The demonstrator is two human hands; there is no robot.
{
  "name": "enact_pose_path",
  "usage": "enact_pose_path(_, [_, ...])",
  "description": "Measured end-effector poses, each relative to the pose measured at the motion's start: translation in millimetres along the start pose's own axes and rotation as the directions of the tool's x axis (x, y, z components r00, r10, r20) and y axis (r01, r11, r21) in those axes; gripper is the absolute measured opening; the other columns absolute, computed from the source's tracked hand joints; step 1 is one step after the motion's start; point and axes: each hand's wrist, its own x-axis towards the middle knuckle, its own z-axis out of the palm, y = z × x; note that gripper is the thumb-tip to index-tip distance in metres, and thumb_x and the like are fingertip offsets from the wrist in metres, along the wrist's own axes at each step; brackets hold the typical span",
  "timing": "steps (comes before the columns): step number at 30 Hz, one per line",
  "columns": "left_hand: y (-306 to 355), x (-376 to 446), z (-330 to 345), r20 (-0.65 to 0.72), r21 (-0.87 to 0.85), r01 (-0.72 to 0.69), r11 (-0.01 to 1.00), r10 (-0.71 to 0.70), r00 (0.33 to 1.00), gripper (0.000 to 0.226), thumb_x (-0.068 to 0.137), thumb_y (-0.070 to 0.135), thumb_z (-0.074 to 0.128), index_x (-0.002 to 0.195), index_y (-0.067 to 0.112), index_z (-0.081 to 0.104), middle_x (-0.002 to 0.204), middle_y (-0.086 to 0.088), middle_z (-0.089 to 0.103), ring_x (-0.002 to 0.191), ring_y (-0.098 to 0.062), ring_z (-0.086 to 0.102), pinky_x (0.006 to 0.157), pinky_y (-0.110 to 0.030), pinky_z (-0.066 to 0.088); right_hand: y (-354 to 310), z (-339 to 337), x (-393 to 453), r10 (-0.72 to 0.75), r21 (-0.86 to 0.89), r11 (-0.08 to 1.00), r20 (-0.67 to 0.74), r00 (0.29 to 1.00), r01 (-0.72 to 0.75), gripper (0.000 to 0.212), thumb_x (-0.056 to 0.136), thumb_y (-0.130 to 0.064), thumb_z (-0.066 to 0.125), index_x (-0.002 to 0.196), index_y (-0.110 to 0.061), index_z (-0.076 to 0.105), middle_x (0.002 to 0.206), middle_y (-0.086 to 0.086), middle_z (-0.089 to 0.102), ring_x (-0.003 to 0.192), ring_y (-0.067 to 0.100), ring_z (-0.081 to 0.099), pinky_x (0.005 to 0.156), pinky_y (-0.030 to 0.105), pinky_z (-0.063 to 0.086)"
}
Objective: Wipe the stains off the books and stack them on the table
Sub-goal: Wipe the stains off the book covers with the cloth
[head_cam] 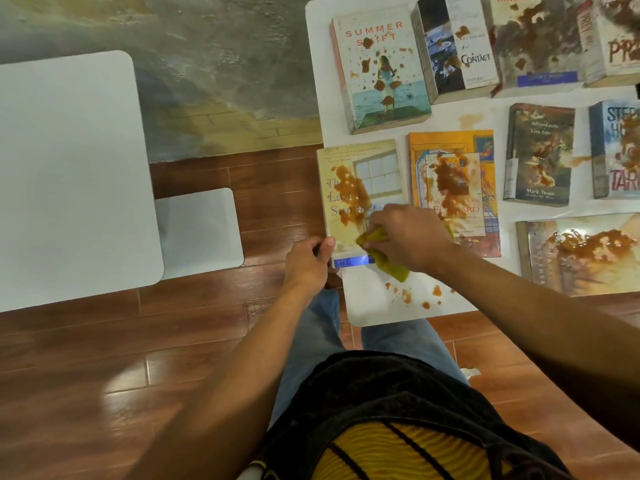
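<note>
Head view: right hand (pixel 408 233) bunches a yellow cloth (pixel 391 261), hiding the book (pixel 360 188) beneath; left hand (pixel 308 261) pinches its edge, title half-smeared.

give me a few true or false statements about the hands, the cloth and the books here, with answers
1. The right hand grips a yellow-green cloth on the window-cover book. True.
2. The left hand rests flat on the Summer Swift book. False: it holds the near left corner of the window-cover book.
3. The window-cover book is already clean. False: a brown stain covers its middle.
4. Brown drops lie on the white table near its front edge. True.
5. The books are stacked in one pile. False: they lie spread side by side.
</note>
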Motion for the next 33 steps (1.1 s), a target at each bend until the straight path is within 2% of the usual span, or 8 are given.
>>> enact_pose_path(5, [-3.1, 1.4, -3.6, 0.001, -0.077, 0.037, 0.996, -0.037, 0.999, 0.028, 0.103, 0.033, 0.055, 0.102, 0.009, 0.071, 0.095, -0.002, 0.076, 0.075, -0.013, 0.074, 0.070, -0.027, 0.061, -25.5, 6.5, 2.5, -0.038, -0.003, 0.999, -0.063, 0.997, 0.038, 0.029, 0.093, -0.051, 0.060, 0.107, -0.025, 0.064, 0.108, 0.000, 0.066, 0.093, 0.024, 0.065, 0.076, 0.035, 0.051])
enact_pose_path(11, [-4.0, -1.0, 1.1, -0.042, -0.176, 0.084, 0.981, -0.093, 0.995, 0.035, 0.106, 0.033, 0.048, 0.090, 0.013, 0.072, 0.088, -0.005, 0.076, 0.076, -0.019, 0.075, 0.077, -0.040, 0.062, -44.6, 13.0, 12.1, 0.110, 0.108, 0.990, -0.143, 0.984, -0.095, 0.031, 0.097, -0.045, 0.058, 0.117, -0.023, 0.063, 0.120, 0.002, 0.064, 0.099, 0.028, 0.066, 0.079, 0.040, 0.055])
enact_pose_path(15, [-4.7, -6.6, -2.7, -0.002, -0.136, 0.069, 0.988, -0.070, 0.998, 0.032, 0.103, 0.040, 0.050, 0.097, 0.017, 0.072, 0.089, -0.002, 0.075, 0.074, -0.012, 0.073, 0.065, -0.025, 0.054, -45.6, 20.2, 0.5, 0.035, 0.087, 0.996, -0.112, 0.993, -0.025, 0.035, 0.097, -0.049, 0.056, 0.117, -0.022, 0.064, 0.119, 0.001, 0.064, 0.097, 0.026, 0.067, 0.077, 0.036, 0.055])
enact_pose_path(17, [-3.3, -7.5, -5.4, 0.017, -0.098, 0.033, 0.995, -0.031, 0.999, 0.028, 0.101, 0.039, 0.056, 0.101, 0.018, 0.073, 0.090, 0.002, 0.076, 0.075, -0.010, 0.072, 0.070, -0.026, 0.057, -36.1, 18.7, -4.0, 0.048, 0.105, 0.994, -0.093, 0.995, -0.038, 0.033, 0.095, -0.049, 0.059, 0.113, -0.022, 0.066, 0.112, 0.000, 0.066, 0.093, 0.024, 0.067, 0.075, 0.034, 0.054])
enact_pose_path(23, [-2.4, -5.3, -4.7, 0.037, -0.113, 0.048, 0.992, -0.044, 0.998, 0.026, 0.100, 0.039, 0.058, 0.106, 0.017, 0.073, 0.097, 0.006, 0.076, 0.082, -0.010, 0.074, 0.081, -0.034, 0.061, -9.8, 6.2, -6.1, 0.279, 0.153, 0.953, -0.119, 0.953, -0.260, 0.030, 0.095, -0.046, 0.061, 0.110, -0.021, 0.068, 0.104, 0.003, 0.066, 0.089, 0.024, 0.063, 0.074, 0.035, 0.053])
enact_pose_path(27, [1.0, -3.6, -7.0, 0.023, -0.107, 0.043, 0.993, -0.041, 0.999, 0.025, 0.100, 0.035, 0.059, 0.103, 0.015, 0.074, 0.092, 0.002, 0.076, 0.071, -0.006, 0.072, 0.064, -0.020, 0.056, -45.8, 18.4, -7.9, 0.156, 0.134, 0.980, -0.068, 0.985, -0.146, 0.031, 0.093, -0.048, 0.062, 0.104, -0.020, 0.067, 0.100, 0.002, 0.066, 0.086, 0.023, 0.065, 0.074, 0.035, 0.055])
enact_pose_path(29, [3.9, -0.4, -9.1, 0.051, -0.055, 0.028, 0.998, -0.025, 0.998, 0.027, 0.101, 0.034, 0.058, 0.105, 0.013, 0.073, 0.095, 0.003, 0.076, 0.072, -0.006, 0.072, 0.071, -0.026, 0.061, -44.5, 20.4, -10.5, 0.150, 0.148, 0.979, -0.041, 0.988, -0.142, 0.032, 0.091, -0.050, 0.063, 0.102, -0.021, 0.068, 0.098, 0.001, 0.067, 0.086, 0.023, 0.065, 0.074, 0.036, 0.055])
enact_pose_path(33, [9.1, -0.8, -10.9, 0.088, -0.002, 0.031, 1.000, -0.030, 0.996, 0.026, 0.101, 0.033, 0.058, 0.106, 0.012, 0.072, 0.098, 0.003, 0.075, 0.079, -0.011, 0.073, 0.082, -0.038, 0.062, -10.2, 9.8, -10.1, 0.306, 0.191, 0.937, -0.049, 0.951, -0.292, 0.028, 0.092, -0.050, 0.064, 0.102, -0.024, 0.067, 0.096, -0.001, 0.066, 0.083, 0.018, 0.061, 0.073, 0.034, 0.054])
